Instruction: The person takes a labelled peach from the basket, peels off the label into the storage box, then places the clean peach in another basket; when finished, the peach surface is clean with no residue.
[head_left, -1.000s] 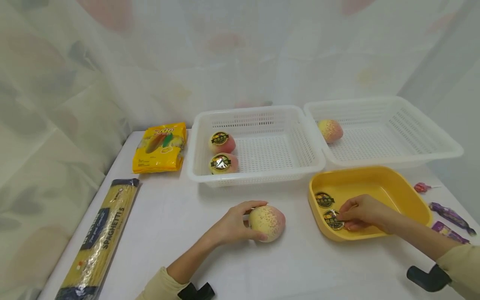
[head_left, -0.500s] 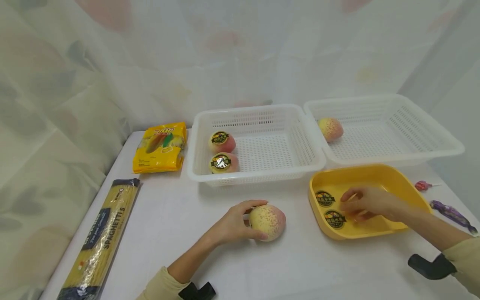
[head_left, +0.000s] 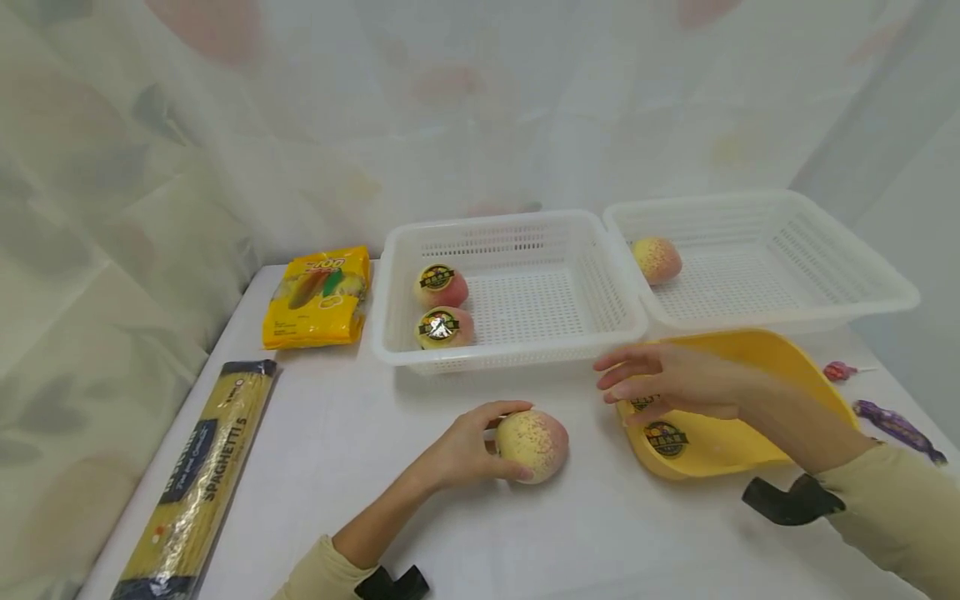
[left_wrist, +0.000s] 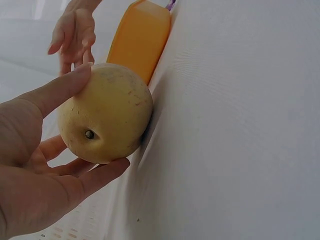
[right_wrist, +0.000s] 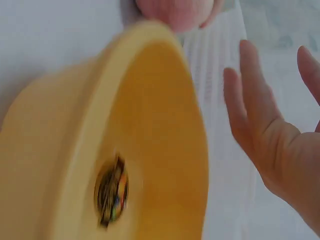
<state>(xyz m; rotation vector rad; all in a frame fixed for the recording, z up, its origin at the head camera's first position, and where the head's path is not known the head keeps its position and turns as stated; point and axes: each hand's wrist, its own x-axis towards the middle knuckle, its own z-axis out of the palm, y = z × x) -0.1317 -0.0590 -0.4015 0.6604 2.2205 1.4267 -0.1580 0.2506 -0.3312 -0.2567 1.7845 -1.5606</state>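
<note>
Leftmost, a spaghetti pack [head_left: 202, 467], long, flat and glossy, is lying on the white-clothed desk [head_left: 360, 450], and beyond it a crinkled yellow bag [head_left: 315, 304] is shining. Next, the left basket [head_left: 517, 354], white perforated plastic, is holding two stickered peaches [head_left: 454, 292]. Nearer the person, the left hand [head_left: 468, 446] is gripping the peach [head_left: 536, 446] on the desk, fingers and thumb curling round its side. Its skin is showing yellow, blushing pink rightward and looking matt and speckled; the left wrist view is showing a dimple with a dark stub, and no sticker is showing on it.

Right of it, the right hand [head_left: 675, 379] is hovering over the left rim of the tub [head_left: 768, 350], fingers spread and loosely straight; whether a sticker is clinging to a fingertip, one cannot tell. Steadying the peach seems to be the step in hand; the next move is probably calling for a firm left hold and a light right touch.

Round, shiny black-and-gold stickers [head_left: 666, 439] are lying inside the smooth, round-cornered tub. Behind, the right basket [head_left: 772, 287] is holding another peach [head_left: 657, 260]. Rightmost, a lollipop [head_left: 839, 372] and a purple-wrapped candy [head_left: 900, 431] are lying.
</note>
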